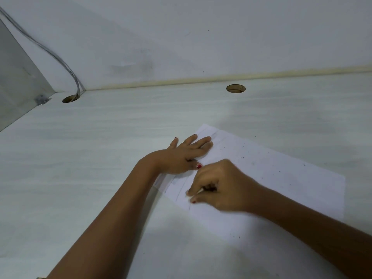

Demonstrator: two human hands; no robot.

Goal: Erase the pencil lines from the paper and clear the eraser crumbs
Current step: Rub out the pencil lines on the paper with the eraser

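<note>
White wood-grain desk (pixel 100 158) meets a pale wall (pixel 201 37) along a cream strip; a grey side panel (pixel 16 77) closes the far-left corner, fixed with a small metal bracket (pixel 42 100).

Two round cable holes are cut near the back edge. The left hole (pixel 70 98) takes a pair of grey cables (pixel 60 59) running down the wall. The right hole (pixel 236 88) has nothing in it.

The paper (pixel 281 174) lies flat on the right half of the desk, turned at an angle, its far corner pointing toward the wall.

The left hand (pixel 184 156) lies palm down across the sheet's left edge. Its fingers (pixel 203 140) are straight and slightly spread and press on the paper, while the little finger rests on the bare desk.

The right hand (pixel 223 188) is on the paper just beside the left thumb. Its fingers (pixel 190 192) are curled tight, and they and the thumb pinch a small pale eraser (pixel 200 191), of which only a sliver shows. The eraser tip meets the sheet near its near-left edge.

Faint pencil lines (pixel 182 190) run beside the fingertips.

Dark eraser crumbs (pixel 242 157) are scattered over the middle and right of the sheet, with a few specks on the desk beyond it.

Open desk surface lies to the left of the forearms and behind the paper up to the holes. The right forearm crosses the sheet's near-right part.
</note>
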